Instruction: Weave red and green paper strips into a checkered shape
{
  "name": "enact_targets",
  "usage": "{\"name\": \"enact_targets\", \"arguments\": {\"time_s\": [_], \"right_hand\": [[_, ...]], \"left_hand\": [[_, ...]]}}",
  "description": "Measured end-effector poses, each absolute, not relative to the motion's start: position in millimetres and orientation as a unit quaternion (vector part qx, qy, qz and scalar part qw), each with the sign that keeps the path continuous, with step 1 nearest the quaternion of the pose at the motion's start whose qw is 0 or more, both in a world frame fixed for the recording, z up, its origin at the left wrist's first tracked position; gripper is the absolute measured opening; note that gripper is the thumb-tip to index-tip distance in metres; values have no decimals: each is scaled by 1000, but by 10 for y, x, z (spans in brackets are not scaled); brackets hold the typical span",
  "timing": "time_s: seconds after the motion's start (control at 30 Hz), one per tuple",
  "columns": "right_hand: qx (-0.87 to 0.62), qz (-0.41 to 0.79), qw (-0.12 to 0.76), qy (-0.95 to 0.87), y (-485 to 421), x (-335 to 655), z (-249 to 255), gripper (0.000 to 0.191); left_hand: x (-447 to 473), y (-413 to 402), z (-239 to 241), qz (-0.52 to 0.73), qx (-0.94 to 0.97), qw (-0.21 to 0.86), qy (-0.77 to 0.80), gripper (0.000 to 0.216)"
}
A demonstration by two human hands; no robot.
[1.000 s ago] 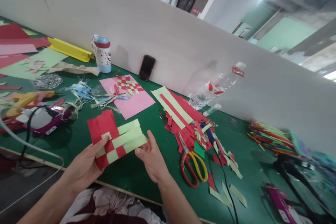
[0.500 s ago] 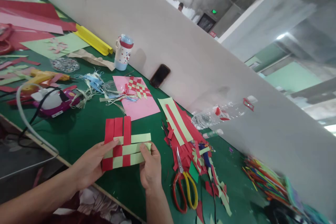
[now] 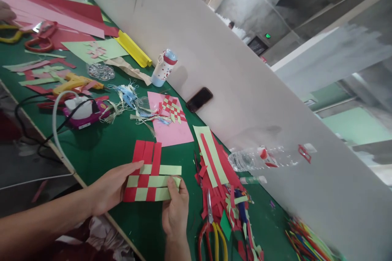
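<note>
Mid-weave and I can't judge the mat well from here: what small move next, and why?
Likely hold the woven mat down with the left hand and free the right hand to fetch the long green strip lying just to its right: the red strips stand bare above the top green row.

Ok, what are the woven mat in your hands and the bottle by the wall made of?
The woven mat looks like matte coloured paper: flat red and pale green strips with cut edges. The bottle is probably clear plastic: see-through and glossy.
</note>
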State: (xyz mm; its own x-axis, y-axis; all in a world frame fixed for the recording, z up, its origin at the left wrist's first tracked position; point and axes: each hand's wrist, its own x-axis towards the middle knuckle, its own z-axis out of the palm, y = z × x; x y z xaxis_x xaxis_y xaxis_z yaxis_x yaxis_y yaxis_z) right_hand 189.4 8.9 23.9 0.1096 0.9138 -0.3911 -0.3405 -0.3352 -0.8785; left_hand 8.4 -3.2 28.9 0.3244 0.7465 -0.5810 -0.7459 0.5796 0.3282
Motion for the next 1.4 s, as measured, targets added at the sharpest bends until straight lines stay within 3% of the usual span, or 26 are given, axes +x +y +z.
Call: {"name": "enact_targets", "arguments": {"time_s": [0.5, 0.7, 0.87, 1.0, 1.07, 1.13, 1.2, 1.3, 1.4], "right_hand": [[-544, 604, 508, -285, 78, 1906, 223, 50], [-600, 457, 501, -425, 122, 2155, 208, 66], [-621, 388, 491, -472, 88, 2368, 225, 60], [-628, 361, 487, -487, -30, 2480, 238, 56], [-630, 344, 479, -505, -106, 2542, 234, 52], [-633, 309, 470, -533, -182, 2602, 227, 47], [-630, 247, 457, -577, -251, 2642, 227, 40], [-601, 139, 419, -666, -336, 2614, 262, 33], [-543, 86, 365, -751, -404, 2456, 317, 28]], "left_hand": [[78, -8, 302, 448, -7, 802, 394, 46], [-37, 84, 405, 454, 27, 776, 437, 47], [-226, 121, 296, 514, 384, 527, 557, 49], [-244, 63, 28, 460, 623, 374, 511, 31], [-169, 9, -116, 361, 806, 164, 440, 36], [-82, -48, -211, 300, 859, 10, 415, 35], [-43, -91, -230, 263, 876, -33, 403, 43], [-134, -116, -150, 234, 898, -17, 372, 73], [-351, -132, -77, 234, 904, 3, 357, 65]]}}
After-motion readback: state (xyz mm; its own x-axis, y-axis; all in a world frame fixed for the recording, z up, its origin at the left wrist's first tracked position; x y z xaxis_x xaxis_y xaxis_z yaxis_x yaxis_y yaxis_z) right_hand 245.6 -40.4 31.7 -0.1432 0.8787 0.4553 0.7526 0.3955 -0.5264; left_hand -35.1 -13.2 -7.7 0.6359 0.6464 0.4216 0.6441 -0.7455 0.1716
